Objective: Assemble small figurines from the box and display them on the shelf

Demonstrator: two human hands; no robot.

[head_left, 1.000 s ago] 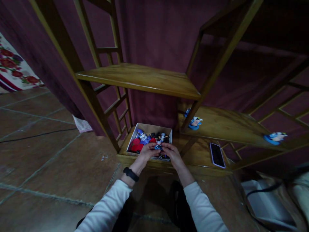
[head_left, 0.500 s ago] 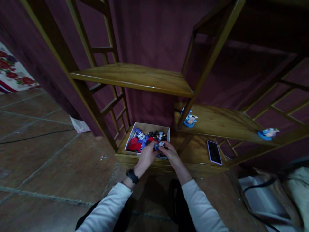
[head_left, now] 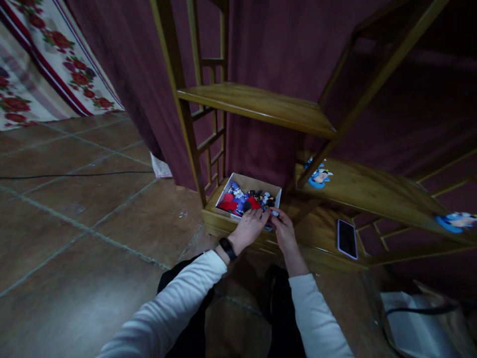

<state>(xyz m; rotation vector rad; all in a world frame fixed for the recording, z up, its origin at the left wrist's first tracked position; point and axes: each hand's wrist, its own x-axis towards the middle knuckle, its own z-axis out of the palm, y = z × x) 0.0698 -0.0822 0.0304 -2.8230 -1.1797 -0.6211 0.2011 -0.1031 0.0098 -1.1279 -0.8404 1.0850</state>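
A small white-and-blue figurine (head_left: 275, 213) is held over the front right corner of an open cardboard box (head_left: 257, 181). My right hand (head_left: 284, 232) pinches it from the right. Against its left side, the bent fingers of my left hand (head_left: 249, 227) are closed, partly covering it. Purple, red, white and black small toy figures (head_left: 240, 198) fill the box in a jumble. The box rests on the low wooden shelf.
Blue-based figurines (head_left: 317, 178) stand on the right-hand shelf (head_left: 357, 181), with another blue-based figurine (head_left: 455, 221) farther right. A phone (head_left: 347, 239) lies on the lower board. A wooden shelf (head_left: 257, 104) juts out above the box. A black cable (head_left: 82, 175) crosses the tiled floor.
The view has turned left, so the shelves and box appear farther right. Both hands stay together at the box's front with the figurine; my left hand now lies flatter across the box's front edge.
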